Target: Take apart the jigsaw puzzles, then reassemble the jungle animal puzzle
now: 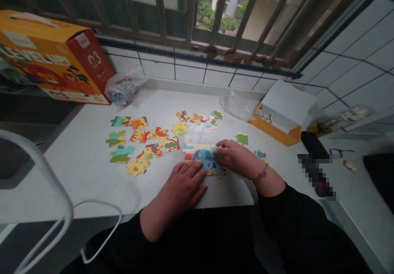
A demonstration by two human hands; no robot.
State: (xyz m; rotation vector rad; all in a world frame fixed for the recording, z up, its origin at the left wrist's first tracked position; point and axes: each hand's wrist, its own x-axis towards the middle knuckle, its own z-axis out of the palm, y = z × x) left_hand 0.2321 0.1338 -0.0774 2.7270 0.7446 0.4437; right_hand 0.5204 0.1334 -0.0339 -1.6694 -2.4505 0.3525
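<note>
A partly joined jigsaw puzzle with blue elephants lies flat on the white table in front of me. My left hand rests palm down at its lower left edge, fingers stretched out and fingertips touching it. On the right edge lie the fingertips of my right hand, slightly bent and apart; they cover part of the pieces there. A loose green piece sits just beyond my right hand. Near the right wrist is a grey and teal piece, partly hidden by it.
Several loose or joined puzzle pieces spread across the left, with more at the back. An orange box and a plastic bag stand back left. An open box and clear bag are back right. A white tube curves front left.
</note>
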